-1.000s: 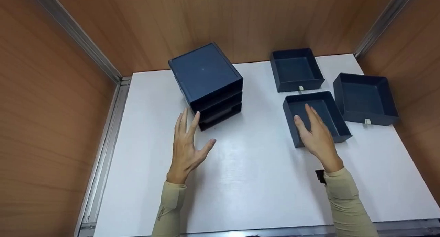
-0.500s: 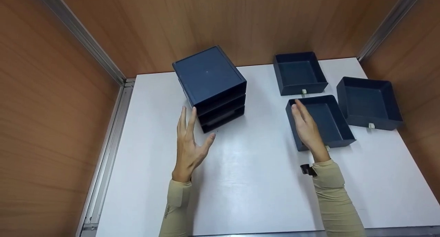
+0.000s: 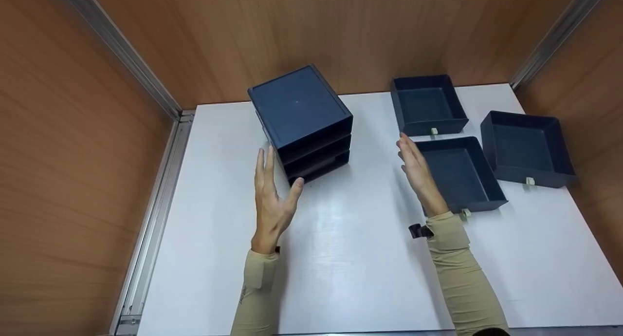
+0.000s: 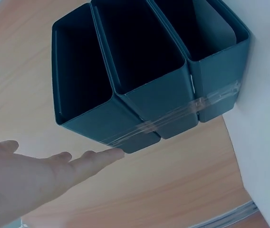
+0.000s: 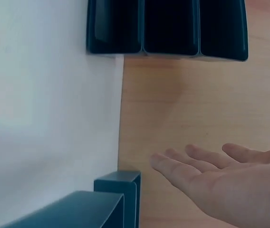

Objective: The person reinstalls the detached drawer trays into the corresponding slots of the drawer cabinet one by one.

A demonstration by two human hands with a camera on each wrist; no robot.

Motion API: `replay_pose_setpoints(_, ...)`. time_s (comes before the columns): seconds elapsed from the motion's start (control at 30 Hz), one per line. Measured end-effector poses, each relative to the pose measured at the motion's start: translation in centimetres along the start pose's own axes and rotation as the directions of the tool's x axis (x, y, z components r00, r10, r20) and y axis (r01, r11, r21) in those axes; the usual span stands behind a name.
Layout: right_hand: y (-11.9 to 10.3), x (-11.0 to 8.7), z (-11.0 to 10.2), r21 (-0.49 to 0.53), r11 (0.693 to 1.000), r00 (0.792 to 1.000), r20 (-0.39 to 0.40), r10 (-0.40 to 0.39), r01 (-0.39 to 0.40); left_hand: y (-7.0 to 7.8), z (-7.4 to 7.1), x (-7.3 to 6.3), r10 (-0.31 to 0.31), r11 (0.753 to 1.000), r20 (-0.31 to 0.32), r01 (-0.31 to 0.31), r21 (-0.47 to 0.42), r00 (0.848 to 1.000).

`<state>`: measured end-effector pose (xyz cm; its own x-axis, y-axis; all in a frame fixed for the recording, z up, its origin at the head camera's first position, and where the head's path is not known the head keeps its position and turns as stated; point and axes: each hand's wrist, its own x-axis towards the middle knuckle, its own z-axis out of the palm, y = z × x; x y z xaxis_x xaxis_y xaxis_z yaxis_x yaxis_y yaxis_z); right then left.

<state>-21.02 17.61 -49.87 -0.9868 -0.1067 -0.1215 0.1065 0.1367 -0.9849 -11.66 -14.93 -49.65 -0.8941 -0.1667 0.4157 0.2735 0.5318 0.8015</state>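
Observation:
A dark blue drawer cabinet [image 3: 299, 104] stands at the back left of the table, its three slots facing front and hollow. Strips of clear tape [image 4: 173, 114] run along its side in the left wrist view. My left hand [image 3: 272, 207], fingers extended and thumb spread, is raised by the cabinet's front left corner. My right hand [image 3: 418, 173] has straight fingers and holds nothing; it overlaps the left edge of the front drawer [image 3: 460, 173]. Behind that drawer sits a second drawer [image 3: 428, 104], and a third drawer [image 3: 523, 146] lies to the right.
The white table [image 3: 340, 268] is walled by a wooden back panel [image 3: 311, 34] and side panels. Metal rails [image 3: 155, 204] line the left edge. Each drawer has a small pale tab at its front.
My right hand has moved left from over the front drawer to its left edge. My left hand has shifted slightly up, towards the cabinet. The head view has drifted a little.

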Motion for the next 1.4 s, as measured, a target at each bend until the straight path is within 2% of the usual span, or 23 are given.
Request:
replay_pose_setpoints(0.13, -0.1, 0.9, 1.0, -0.025, 1.000, 0.999, 0.035, 0.001, 0.000, -0.5, 0.1, 0.5, -0.052, 0.995, 0.011, 0.053, -0.089, 0.999)
replay_pose_setpoints(0.23, -0.3, 1.6, 1.7, -0.050, 0.999, 0.997, 0.071, 0.018, -0.014, -0.9, 0.2, 1.0, -0.105, 0.981, 0.017, 0.107, -0.164, 0.994)
replay_pose_setpoints(0.47, -1.6, 3.8, 2.9, -0.076, 0.997, 0.992, 0.122, 0.037, -0.028, -1.3, 0.5, 3.6, -0.216, 0.938, 0.034, 0.217, -0.271, 0.976)
replay_pose_setpoints(0.67, -2.3, 5.3, 4.0, -0.078, 0.996, 0.981, 0.184, 0.059, -0.045, -1.4, 1.0, 5.6, -0.262, 0.916, 0.075, 0.272, -0.295, 0.962)
replay_pose_setpoints(0.83, -2.7, 6.1, 5.2, -0.060, 0.996, 0.981, 0.183, 0.069, -0.059, -1.7, 0.8, 6.1, -0.348, 0.873, 0.131, 0.372, -0.315, 0.928)
replay_pose_setpoints(0.9, -3.0, 6.4, 5.7, -0.044, 0.997, 0.980, 0.184, 0.072, -0.065, -1.8, 0.9, 6.3, -0.363, 0.860, 0.147, 0.391, -0.327, 0.920)
replay_pose_setpoints(1.13, -4.3, 7.2, 7.5, 0.010, 0.998, 0.976, 0.211, 0.052, -0.055, -2.1, 1.3, 6.8, -0.395, 0.843, 0.154, 0.424, -0.331, 0.906)
replay_pose_setpoints(1.27, -4.6, 7.4, 8.6, -0.022, 1.000, 0.978, 0.209, 0.006, -0.002, -2.0, 1.3, 6.8, -0.420, 0.837, 0.152, 0.446, -0.316, 0.895)
replay_pose_setpoints(1.4, -4.4, 7.4, 9.2, -0.072, 0.997, 0.987, 0.161, -0.023, 0.035, -2.0, 1.3, 6.7, -0.425, 0.840, 0.160, 0.454, -0.296, 0.891)
